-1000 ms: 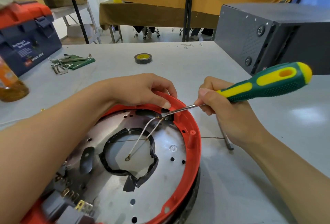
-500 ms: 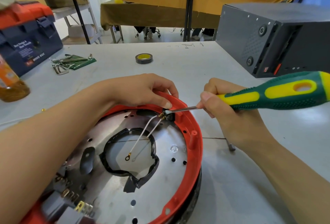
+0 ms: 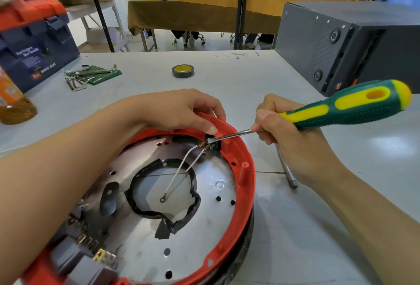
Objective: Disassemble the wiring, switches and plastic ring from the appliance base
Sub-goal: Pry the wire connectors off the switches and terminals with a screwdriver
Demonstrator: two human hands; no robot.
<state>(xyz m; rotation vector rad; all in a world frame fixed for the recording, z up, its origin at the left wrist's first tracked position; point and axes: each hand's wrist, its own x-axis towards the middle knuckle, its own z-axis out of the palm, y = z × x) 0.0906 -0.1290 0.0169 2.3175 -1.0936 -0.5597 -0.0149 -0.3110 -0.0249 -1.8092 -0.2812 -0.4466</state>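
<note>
The round appliance base (image 3: 204, 234) lies on the table with its shiny metal plate up and a red plastic ring (image 3: 246, 184) around it. My left hand (image 3: 181, 109) grips the ring's far rim, thumb inside. My right hand (image 3: 293, 139) holds a green and yellow screwdriver (image 3: 350, 105). Its flat tip touches a small black switch (image 3: 214, 145) set in the ring's far side. Two white wires (image 3: 181, 171) run from that switch toward the centre, one ending in a ring terminal. A grey connector block (image 3: 91, 255) with brass tabs sits at the near left.
A roll of tape (image 3: 183, 71) and hex keys on a green mat (image 3: 91, 74) lie further back. A blue and red toolbox (image 3: 31, 41) stands far left beside an orange bottle (image 3: 11, 103). A dark metal case (image 3: 350, 44) fills the far right. A metal rod (image 3: 287, 171) lies under my right wrist.
The screwdriver handle has swung slightly, first lower, then back up, while its tip stays at the switch. My left hand keeps its hold on the ring.
</note>
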